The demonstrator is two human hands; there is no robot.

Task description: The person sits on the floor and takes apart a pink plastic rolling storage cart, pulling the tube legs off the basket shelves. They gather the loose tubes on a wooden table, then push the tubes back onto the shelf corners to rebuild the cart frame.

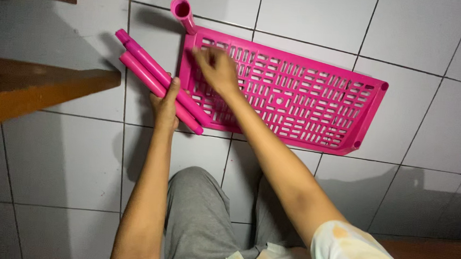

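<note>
We take the pink slotted shelf tray (296, 104) lying flat on the white tiled floor (58, 156) as our landmark. Our left hand (166, 107) closes around two pink tubes (153, 79) just left of the tray. Our right hand (217, 70) rests on the tray's near-left part (whether its fingers pinch anything, we cannot tell), near the upright tube (184, 13) seated in the corner. We judge the plastic light, stiff and smooth, best held mid-length.
</note>
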